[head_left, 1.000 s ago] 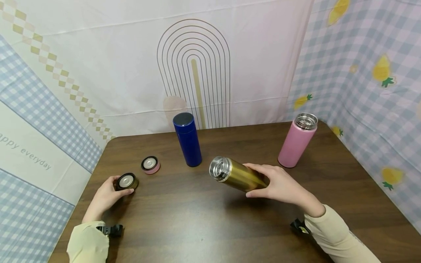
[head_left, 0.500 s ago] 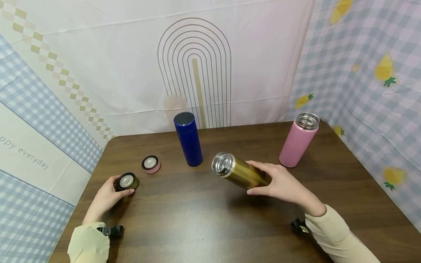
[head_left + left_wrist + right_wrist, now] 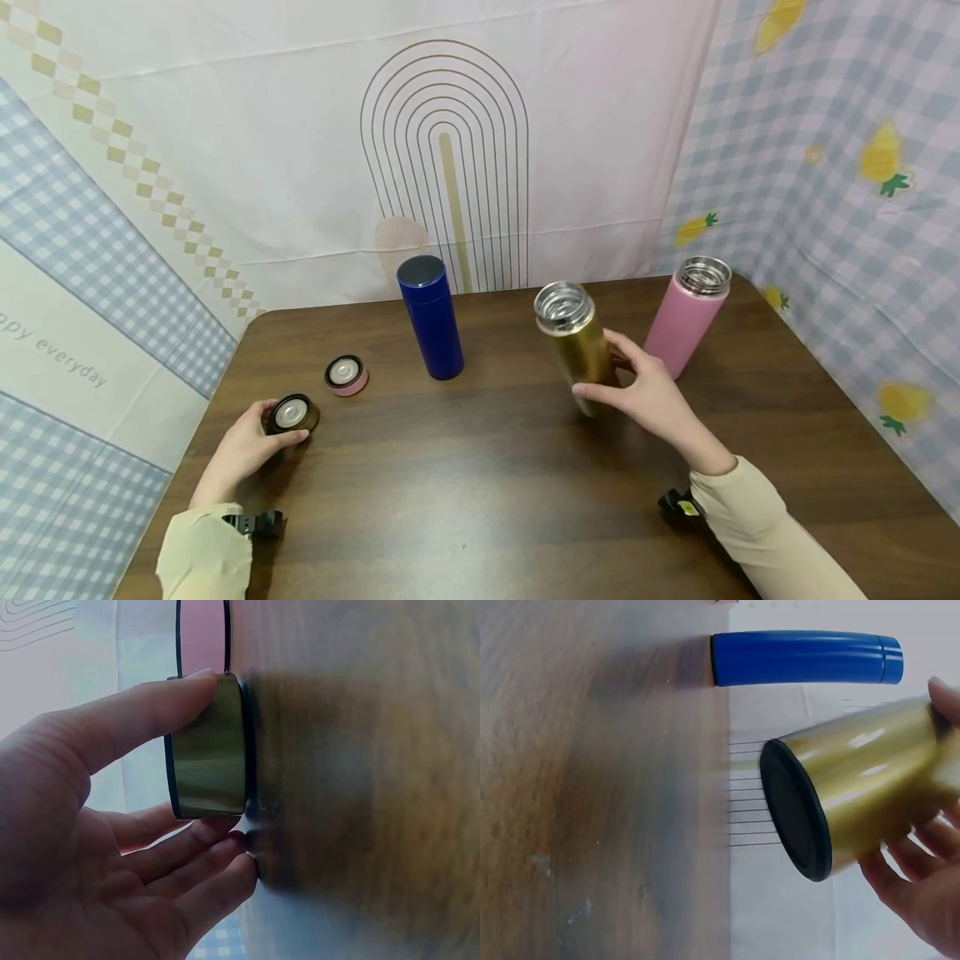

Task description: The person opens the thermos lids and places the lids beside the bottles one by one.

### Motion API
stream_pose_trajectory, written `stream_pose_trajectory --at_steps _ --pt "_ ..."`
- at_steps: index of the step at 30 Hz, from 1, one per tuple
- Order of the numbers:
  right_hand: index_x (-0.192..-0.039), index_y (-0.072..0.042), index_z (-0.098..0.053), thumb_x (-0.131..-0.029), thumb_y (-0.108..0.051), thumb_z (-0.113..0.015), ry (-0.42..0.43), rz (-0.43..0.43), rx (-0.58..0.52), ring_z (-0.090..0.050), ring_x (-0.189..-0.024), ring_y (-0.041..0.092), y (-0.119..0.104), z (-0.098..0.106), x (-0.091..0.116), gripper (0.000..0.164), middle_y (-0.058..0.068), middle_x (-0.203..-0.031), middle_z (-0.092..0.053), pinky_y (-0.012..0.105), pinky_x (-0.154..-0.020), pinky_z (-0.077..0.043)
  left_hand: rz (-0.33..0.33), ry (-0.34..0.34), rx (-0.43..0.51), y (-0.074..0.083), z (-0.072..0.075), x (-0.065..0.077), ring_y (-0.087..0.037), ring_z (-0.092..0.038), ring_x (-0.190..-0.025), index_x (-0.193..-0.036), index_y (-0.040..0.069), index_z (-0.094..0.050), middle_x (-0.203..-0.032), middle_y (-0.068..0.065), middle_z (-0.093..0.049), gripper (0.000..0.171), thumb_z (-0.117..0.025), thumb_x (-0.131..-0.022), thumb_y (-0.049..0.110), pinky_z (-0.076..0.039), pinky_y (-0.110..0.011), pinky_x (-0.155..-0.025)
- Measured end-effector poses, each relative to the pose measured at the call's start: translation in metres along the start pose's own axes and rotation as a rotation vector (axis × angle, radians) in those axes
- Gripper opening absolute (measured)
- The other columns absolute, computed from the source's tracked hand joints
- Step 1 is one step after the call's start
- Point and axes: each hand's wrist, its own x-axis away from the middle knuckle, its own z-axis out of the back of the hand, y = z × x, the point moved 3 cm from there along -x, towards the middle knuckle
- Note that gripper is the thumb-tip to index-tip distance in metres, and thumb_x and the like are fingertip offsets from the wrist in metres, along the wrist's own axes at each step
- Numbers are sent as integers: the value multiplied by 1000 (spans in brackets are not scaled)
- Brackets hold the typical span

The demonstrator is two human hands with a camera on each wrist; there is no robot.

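My right hand [image 3: 652, 396] grips a gold thermos bottle [image 3: 583, 354] round its body. The bottle has no lid on, and its steel mouth points up with a slight tilt to the left. In the right wrist view, the black base of the gold thermos [image 3: 885, 780] is lifted off the table. At the left, my left hand [image 3: 243, 442] holds a gold lid [image 3: 292, 413] between thumb and fingers, its inner side facing up. The left wrist view shows the thumb against the side of the gold lid [image 3: 210, 765], which rests on the table.
A pink lid [image 3: 347, 377] lies inner side up beyond the gold one. Upright at the back stands a blue thermos [image 3: 431, 321] with its lid on. A lidless pink thermos [image 3: 686, 321] stands behind my right hand. Patterned cloth [image 3: 600, 167] hangs behind the wooden table [image 3: 450, 483].
The gold thermos has swung from lying nearly sideways to almost upright, moving right and back with my right hand. My left hand and the gold lid stay where they were.
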Motion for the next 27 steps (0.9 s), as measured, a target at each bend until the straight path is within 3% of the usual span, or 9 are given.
stream_pose_trajectory --at_steps 10,21,27 --pt "-143 -9 -43 -85 -31 -84 142 -68 -87 -60 -116 34 16 -3 -18 75 18 -130 -61 55 -100 -46 10 -15 -3 1 2 0 -56 -39 -130 -145 -16 -31 -142 -41 -39 95 -77 -87 43 -35 -66 -104" --pt "-147 1 -28 -87 -37 -81 134 -172 -113 -51 -126 41 37 -7 -31 88 27 -141 -48 57 -105 -42 7 1 -12 0 1 -1 -56 -41 -128 -145 -15 -32 -141 -40 -41 92 -78 -86 40 -36 -66 -103" --pt "-148 1 -26 -87 -32 -81 159 -199 -140 -48 -129 40 47 -6 -35 89 27 -142 -46 55 -107 -39 7 1 -6 2 1 -1 -56 -42 -128 -145 -14 -33 -141 -40 -41 90 -78 -87 38 -37 -66 -101"
